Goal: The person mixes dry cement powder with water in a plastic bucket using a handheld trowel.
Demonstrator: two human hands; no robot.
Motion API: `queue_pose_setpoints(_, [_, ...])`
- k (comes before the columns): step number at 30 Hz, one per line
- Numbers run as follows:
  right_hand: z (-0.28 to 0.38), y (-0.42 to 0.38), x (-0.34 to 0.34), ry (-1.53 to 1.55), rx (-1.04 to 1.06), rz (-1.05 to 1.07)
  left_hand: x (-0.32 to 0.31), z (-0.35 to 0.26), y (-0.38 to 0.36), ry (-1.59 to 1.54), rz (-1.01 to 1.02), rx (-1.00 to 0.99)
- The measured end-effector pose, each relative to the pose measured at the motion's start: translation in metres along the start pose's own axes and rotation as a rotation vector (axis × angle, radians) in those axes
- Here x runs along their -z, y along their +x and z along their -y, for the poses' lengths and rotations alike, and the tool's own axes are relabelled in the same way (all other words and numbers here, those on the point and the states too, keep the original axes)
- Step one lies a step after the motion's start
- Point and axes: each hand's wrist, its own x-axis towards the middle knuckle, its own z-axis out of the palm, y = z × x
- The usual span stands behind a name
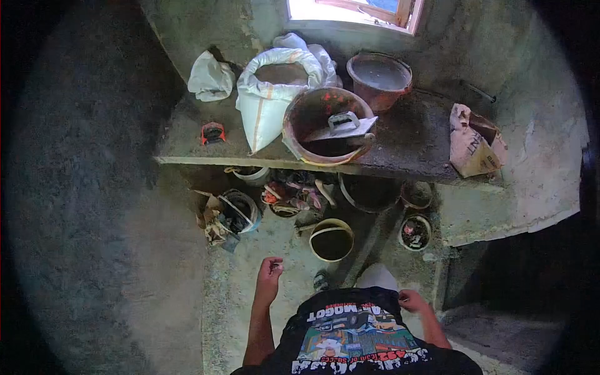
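My left hand [270, 270] is raised in front of my body at the lower middle, its fingers curled round something small and pale that I cannot make out. Beside the hem of my black shirt [356, 331] is my right hand [410, 300], its fingers bent; what it may hold is hidden. Just beyond my hands, a yellowish bucket [332, 240] stands on the floor. On the ledge, a large round tub [300, 119] has a trowel [350, 128] lying across its rim. An open white sack [265, 115] of grey material leans beside the tub.
A reddish bucket [381, 94] stands at the ledge's back, and a torn paper bag [476, 147] at its right. A small red-edged object [213, 133] lies at left. Below the ledge [412, 165] are several buckets and a small pail [415, 232]. A window [356, 14] is above.
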Motion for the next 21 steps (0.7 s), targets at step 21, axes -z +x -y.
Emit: queue_pose_setpoints(21, [0.545,0.235,0.256,-0.529,0.944,-0.480,-0.196,-0.135,0.156,-0.034,-0.215,-0.235])
